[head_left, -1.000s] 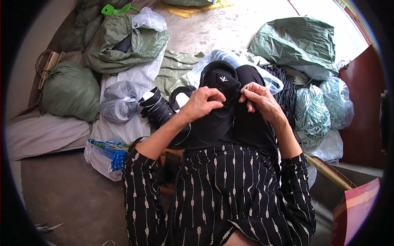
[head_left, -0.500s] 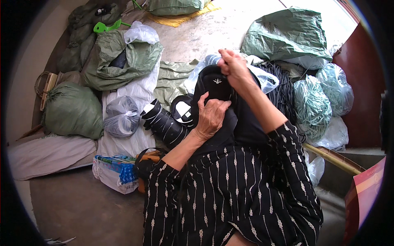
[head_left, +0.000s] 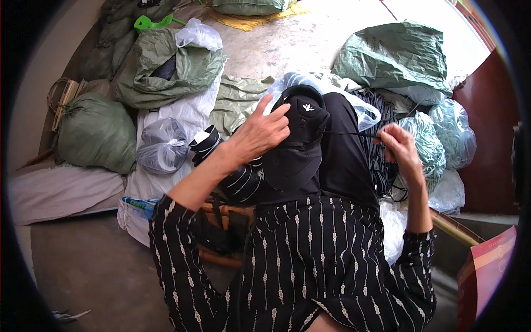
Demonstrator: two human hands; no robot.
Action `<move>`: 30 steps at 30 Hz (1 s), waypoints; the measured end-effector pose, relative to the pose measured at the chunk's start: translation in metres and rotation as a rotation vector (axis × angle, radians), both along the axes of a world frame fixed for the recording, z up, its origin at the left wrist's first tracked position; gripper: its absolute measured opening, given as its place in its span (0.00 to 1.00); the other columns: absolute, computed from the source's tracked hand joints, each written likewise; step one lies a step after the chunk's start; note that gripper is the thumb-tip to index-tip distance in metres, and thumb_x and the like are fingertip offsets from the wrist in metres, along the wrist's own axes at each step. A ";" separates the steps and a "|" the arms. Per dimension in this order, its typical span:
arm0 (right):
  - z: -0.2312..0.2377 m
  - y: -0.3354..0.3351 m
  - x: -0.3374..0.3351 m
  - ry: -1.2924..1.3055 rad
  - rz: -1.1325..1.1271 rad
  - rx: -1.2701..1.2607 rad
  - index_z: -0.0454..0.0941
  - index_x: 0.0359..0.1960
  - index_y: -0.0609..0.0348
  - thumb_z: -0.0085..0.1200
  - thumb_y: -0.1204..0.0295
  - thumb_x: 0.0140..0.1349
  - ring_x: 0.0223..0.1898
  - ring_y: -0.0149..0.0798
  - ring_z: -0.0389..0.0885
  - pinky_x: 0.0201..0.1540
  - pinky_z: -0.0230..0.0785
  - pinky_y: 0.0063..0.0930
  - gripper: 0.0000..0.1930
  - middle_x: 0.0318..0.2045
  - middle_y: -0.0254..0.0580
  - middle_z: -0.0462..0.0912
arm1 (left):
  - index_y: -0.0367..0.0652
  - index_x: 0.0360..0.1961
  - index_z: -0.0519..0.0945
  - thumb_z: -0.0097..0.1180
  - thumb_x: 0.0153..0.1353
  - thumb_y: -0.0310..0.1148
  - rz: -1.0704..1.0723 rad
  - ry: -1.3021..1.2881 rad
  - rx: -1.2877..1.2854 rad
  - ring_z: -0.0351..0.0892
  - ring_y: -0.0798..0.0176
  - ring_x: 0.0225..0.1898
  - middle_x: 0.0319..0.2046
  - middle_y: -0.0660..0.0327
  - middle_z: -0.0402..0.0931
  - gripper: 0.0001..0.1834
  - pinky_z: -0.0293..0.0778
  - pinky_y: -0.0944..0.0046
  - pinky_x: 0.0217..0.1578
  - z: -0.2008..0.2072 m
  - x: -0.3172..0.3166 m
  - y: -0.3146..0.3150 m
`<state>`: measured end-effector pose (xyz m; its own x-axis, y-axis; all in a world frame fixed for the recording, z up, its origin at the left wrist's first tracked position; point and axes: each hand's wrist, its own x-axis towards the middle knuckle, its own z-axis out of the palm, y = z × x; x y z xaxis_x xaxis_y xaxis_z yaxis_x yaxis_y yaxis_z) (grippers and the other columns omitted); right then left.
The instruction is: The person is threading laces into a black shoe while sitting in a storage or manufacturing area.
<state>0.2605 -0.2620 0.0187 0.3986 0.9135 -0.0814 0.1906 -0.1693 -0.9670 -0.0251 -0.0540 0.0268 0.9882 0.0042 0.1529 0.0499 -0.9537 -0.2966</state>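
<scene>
Right hand (head_left: 399, 145) pinches black lace (head_left: 349, 133), taut rightward from black shoe (head_left: 303, 124) on my lap (head_left: 344, 163); left hand (head_left: 259, 134), fingers spread, at its left. Likely lacing; next calls for steady tension.

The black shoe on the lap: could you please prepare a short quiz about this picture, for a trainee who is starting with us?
1. Which of the person's hands holds the stretched black lace?
2. True or false: the emblem on the black shoe is red.
3. Farther right than the black cords, the looped cords are: a) orange; b) pale green; c) purple.

Key:
1. The right hand.
2. False; it is white.
3. b
</scene>
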 end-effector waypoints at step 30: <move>-0.035 0.067 -0.049 0.341 0.068 0.220 0.75 0.42 0.64 0.49 0.62 0.65 0.21 0.26 0.77 0.24 0.69 0.18 0.15 0.26 0.40 0.81 | 0.38 0.39 0.75 0.50 0.58 0.33 0.201 -0.449 -1.239 0.77 0.57 0.35 0.31 0.55 0.77 0.11 0.71 0.60 0.38 -0.034 0.048 0.001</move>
